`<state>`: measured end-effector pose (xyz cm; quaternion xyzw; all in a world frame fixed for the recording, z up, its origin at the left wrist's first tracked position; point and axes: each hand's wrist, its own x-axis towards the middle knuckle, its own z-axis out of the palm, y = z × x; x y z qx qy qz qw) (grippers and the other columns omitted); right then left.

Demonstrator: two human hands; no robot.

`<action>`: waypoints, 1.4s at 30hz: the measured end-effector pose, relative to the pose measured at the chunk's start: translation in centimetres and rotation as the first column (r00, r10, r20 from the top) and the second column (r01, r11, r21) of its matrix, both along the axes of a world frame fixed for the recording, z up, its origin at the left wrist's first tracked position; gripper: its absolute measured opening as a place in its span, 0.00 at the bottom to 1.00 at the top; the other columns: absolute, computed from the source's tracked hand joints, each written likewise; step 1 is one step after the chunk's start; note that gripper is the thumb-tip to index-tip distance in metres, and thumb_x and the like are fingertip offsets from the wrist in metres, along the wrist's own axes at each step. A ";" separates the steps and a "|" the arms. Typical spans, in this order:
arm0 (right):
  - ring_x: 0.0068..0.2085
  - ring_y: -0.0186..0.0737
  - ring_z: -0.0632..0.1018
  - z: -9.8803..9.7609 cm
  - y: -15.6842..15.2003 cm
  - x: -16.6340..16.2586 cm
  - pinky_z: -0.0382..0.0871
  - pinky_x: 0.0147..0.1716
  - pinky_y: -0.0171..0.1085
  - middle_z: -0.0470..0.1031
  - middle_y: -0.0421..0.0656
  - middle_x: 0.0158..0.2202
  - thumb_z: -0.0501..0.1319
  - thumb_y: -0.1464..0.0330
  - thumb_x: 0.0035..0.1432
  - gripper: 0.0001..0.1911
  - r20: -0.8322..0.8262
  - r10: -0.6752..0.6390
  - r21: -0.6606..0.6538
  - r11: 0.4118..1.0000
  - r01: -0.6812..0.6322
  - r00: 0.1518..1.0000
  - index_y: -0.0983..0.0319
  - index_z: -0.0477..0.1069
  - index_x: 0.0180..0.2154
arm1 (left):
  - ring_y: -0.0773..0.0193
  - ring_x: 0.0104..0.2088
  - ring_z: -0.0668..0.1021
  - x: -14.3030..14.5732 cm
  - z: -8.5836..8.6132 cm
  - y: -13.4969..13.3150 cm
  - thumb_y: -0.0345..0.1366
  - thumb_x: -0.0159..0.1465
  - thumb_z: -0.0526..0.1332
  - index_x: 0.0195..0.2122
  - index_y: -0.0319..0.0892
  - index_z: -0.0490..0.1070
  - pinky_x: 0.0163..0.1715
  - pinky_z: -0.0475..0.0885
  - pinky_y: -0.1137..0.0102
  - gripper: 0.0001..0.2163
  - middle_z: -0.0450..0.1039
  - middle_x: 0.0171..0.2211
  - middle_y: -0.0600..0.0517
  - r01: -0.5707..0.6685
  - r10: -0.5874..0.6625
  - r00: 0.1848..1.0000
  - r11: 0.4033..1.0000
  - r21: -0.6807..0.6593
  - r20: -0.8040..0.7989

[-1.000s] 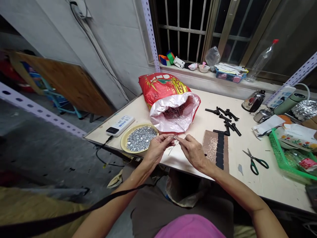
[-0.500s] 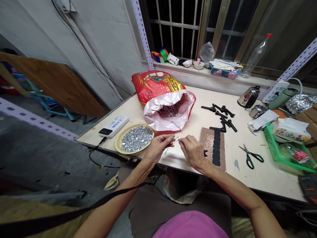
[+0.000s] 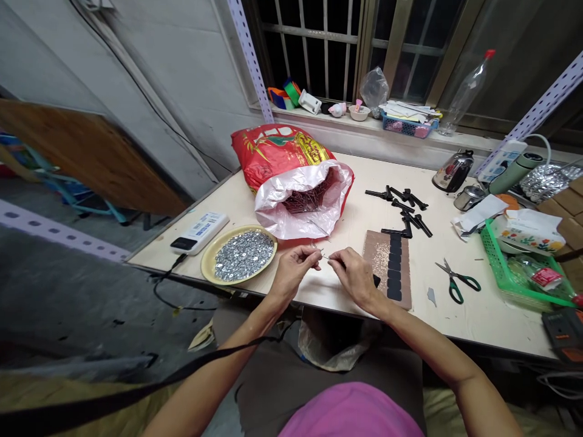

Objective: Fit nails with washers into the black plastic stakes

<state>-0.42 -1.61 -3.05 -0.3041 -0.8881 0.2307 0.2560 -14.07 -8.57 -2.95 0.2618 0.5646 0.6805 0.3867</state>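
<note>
My left hand (image 3: 294,272) and my right hand (image 3: 355,278) meet above the table's front edge, fingertips pinching a thin metal nail (image 3: 322,257) between them. Its small size makes the exact grip hard to see. Left of my left hand lies a yellow plate (image 3: 207,266) heaped with small silver washers (image 3: 244,255). Behind my hands, a red woven sack (image 3: 277,149) with a white liner (image 3: 291,221) holds a mass of dark nails (image 3: 303,201). Right of my right hand is a brown board (image 3: 376,261) with a column of black pieces (image 3: 394,267).
Several black plastic parts (image 3: 401,206) lie on the table, with green-handled scissors (image 3: 458,282) to their right. A green basket (image 3: 514,285), a kettle (image 3: 453,171) and a white power bank (image 3: 199,233) also stand there. A window ledge (image 3: 319,115) holds assorted items.
The whole view has shifted as my head turned, so the table appears further left and higher. My hands stay together on the thin nail, with little visible change in their grip.
</note>
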 end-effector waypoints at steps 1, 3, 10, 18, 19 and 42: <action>0.37 0.38 0.76 -0.1 -0.1 0.1 0.66 0.34 0.34 0.76 0.44 0.35 0.56 0.68 0.64 0.07 0.024 -0.007 0.050 0.999 0.006 1.000 0.61 0.72 0.36 | 0.71 0.20 0.72 0.1 0.0 0.1 0.47 0.38 0.73 0.24 0.38 0.73 0.25 0.69 0.71 0.19 0.72 0.23 0.55 0.003 -0.003 1.000 1.000 -0.002 0.013; 0.36 0.37 0.76 -0.3 -0.2 0.1 0.65 0.33 0.34 0.76 0.44 0.35 0.53 0.67 0.66 0.09 0.074 -0.017 0.104 0.995 0.009 0.997 0.61 0.72 0.36 | 0.70 0.20 0.71 0.2 0.0 0.2 0.47 0.38 0.74 0.24 0.38 0.73 0.25 0.69 0.71 0.20 0.71 0.21 0.56 0.014 -0.014 0.999 1.000 -0.009 0.029; 0.37 0.38 0.76 -0.8 0.1 0.1 0.66 0.32 0.33 0.74 0.45 0.37 0.55 0.67 0.65 0.07 0.138 -0.013 0.173 0.985 -0.011 0.990 0.60 0.71 0.39 | 0.70 0.21 0.71 0.0 -0.5 0.5 0.47 0.39 0.73 0.24 0.38 0.73 0.26 0.68 0.71 0.19 0.71 0.22 0.55 0.025 -0.025 1.000 0.999 -0.035 0.014; 0.39 0.38 0.76 -0.7 0.1 0.1 0.66 0.30 0.33 0.73 0.46 0.42 0.55 0.67 0.64 0.09 0.168 -0.012 0.094 0.996 -0.004 0.986 0.61 0.69 0.45 | 0.70 0.20 0.71 -0.1 -0.8 0.8 0.47 0.38 0.74 0.24 0.38 0.74 0.26 0.68 0.72 0.20 0.71 0.21 0.55 0.018 -0.017 1.000 0.999 -0.043 0.024; 0.40 0.39 0.76 -0.7 0.1 0.1 0.66 0.30 0.33 0.73 0.46 0.43 0.56 0.68 0.64 0.09 0.164 -0.015 0.109 0.994 -0.003 0.986 0.61 0.69 0.45 | 0.70 0.20 0.71 -0.1 -0.8 0.8 0.47 0.38 0.74 0.24 0.38 0.74 0.25 0.68 0.72 0.20 0.71 0.21 0.55 0.011 -0.010 1.000 0.999 -0.044 0.024; 0.35 0.35 0.77 0.5 0.3 1.1 0.64 0.29 0.31 0.75 0.43 0.37 0.55 0.67 0.65 0.11 0.140 -0.025 0.158 0.987 0.003 0.990 0.60 0.75 0.41 | 0.76 0.20 0.70 -0.5 -0.8 1.2 0.36 0.33 0.78 0.23 0.36 0.75 0.22 0.68 0.80 0.18 0.71 0.19 0.56 0.203 -0.156 0.864 0.978 -0.048 0.479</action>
